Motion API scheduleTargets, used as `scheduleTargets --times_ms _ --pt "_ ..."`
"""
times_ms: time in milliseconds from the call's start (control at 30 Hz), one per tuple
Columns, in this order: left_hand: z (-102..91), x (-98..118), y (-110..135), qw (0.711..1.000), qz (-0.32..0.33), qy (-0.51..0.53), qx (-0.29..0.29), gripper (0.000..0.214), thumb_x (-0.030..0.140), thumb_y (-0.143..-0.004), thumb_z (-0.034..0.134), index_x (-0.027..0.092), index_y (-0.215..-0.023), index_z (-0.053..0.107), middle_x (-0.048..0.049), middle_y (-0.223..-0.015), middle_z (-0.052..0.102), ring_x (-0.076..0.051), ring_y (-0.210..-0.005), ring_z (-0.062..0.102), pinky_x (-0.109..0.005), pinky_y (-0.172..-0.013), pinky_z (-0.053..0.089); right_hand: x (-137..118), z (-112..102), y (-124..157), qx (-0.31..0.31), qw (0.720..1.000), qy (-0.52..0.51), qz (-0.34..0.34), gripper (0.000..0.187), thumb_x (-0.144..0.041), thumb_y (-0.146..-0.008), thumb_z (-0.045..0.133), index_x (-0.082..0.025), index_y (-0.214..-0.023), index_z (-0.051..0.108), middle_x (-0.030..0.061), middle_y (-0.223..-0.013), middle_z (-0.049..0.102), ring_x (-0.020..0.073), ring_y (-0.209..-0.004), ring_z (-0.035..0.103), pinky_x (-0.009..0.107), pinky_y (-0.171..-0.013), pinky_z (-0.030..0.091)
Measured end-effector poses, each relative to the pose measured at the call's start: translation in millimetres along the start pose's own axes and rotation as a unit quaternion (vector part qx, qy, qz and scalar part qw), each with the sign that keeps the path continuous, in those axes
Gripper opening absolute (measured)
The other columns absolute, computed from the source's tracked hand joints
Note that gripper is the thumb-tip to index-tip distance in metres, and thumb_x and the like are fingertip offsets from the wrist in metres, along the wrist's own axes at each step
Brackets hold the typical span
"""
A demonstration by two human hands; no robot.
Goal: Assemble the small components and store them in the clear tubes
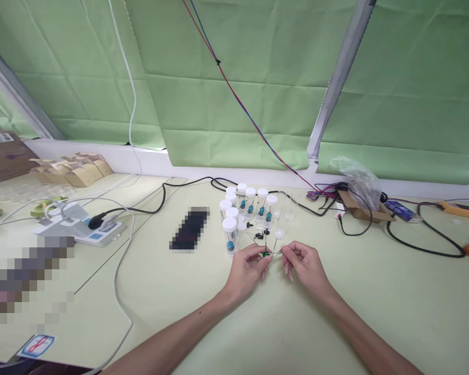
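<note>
My left hand [247,270] and my right hand [304,264] meet over the pale green table [203,302], fingers pinched. Between them they hold a small green component [266,254] with thin wire leads; the left pinches the green body, the right pinches the lead end. Just beyond the hands stand several clear vials with white caps [245,208], most with a blue part inside. A few small dark components [258,233] lie loose on the table between the vials and my hands. An open clear vial [282,205] and a loose white cap [280,234] sit to the right of the group.
A white power strip [78,225] with plugged cables lies at left. Black cables [422,239] loop at right near a cardboard box with a plastic bag [359,198]. Small cardboard boxes [72,171] sit at the back left. Green blinds [234,78] hang behind, with a red-blue wire [250,117].
</note>
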State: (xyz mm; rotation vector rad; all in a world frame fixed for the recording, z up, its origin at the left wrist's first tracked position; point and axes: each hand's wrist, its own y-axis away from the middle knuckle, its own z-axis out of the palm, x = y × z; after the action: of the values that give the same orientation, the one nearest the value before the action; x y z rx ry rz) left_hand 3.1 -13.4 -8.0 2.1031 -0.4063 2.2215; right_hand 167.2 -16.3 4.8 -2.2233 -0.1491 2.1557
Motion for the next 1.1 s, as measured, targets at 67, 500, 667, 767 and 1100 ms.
scheduleTargets --times_ms 67,500,667,767,1100 --pt "0.4 0.1 0.7 1.000 0.002 -0.005 -0.001 0.018 0.032 -0.080 0.063 0.015 -0.086 0.069 -0.0020 -0.083 0.055 -0.007 -0.050 0.051 -0.021 -0.045 0.041 0.4 -0.2 -0.4 -0.001 1.000 0.004 0.000 0.040 -0.052 -0.079 0.064 -0.016 -0.062 0.056 -0.0010 -0.050 0.055 0.0088 -0.036 0.048 0.020 -0.034 0.039" --pt "1.0 0.5 3.5 0.995 0.043 -0.089 0.015 0.018 0.031 -0.083 0.061 0.016 -0.085 0.069 -0.0025 -0.080 0.056 -0.009 -0.054 0.049 -0.022 -0.049 0.039 5.3 -3.0 -2.9 -0.009 1.000 0.026 0.009 0.040 -0.051 -0.083 0.059 -0.017 -0.063 0.052 -0.0038 -0.046 0.051 0.0072 -0.032 0.043 0.018 -0.032 0.033" --pt "1.2 0.8 4.7 0.989 0.062 -0.132 0.030 0.018 0.031 -0.083 0.061 0.016 -0.085 0.070 -0.0038 -0.079 0.059 -0.011 -0.059 0.052 -0.022 -0.051 0.041 6.1 -3.3 -3.2 -0.011 0.999 0.033 0.004 0.040 -0.050 -0.084 0.058 -0.017 -0.063 0.051 -0.0044 -0.045 0.050 0.0065 -0.031 0.041 0.018 -0.031 0.031" --pt "1.0 3.1 4.8 0.986 0.069 -0.147 0.033 0.018 0.032 -0.083 0.060 0.017 -0.086 0.071 -0.0042 -0.080 0.061 -0.012 -0.061 0.053 -0.022 -0.052 0.041 6.4 -2.2 -2.9 -0.006 1.000 0.029 -0.002 0.039 -0.050 -0.084 0.058 -0.017 -0.063 0.052 -0.0043 -0.046 0.050 0.0068 -0.032 0.042 0.019 -0.031 0.032" --pt "-1.9 1.0 0.4 0.989 0.049 -0.133 0.050 0.023 0.032 -0.082 0.061 0.017 -0.096 0.071 -0.0076 -0.092 0.067 -0.012 -0.060 0.057 -0.024 -0.055 0.047 6.8 1.3 -0.8 0.004 0.999 0.011 -0.034 0.032 -0.047 -0.083 0.061 -0.017 -0.072 0.059 -0.0002 -0.059 0.057 0.0102 -0.043 0.051 0.021 -0.038 0.041"
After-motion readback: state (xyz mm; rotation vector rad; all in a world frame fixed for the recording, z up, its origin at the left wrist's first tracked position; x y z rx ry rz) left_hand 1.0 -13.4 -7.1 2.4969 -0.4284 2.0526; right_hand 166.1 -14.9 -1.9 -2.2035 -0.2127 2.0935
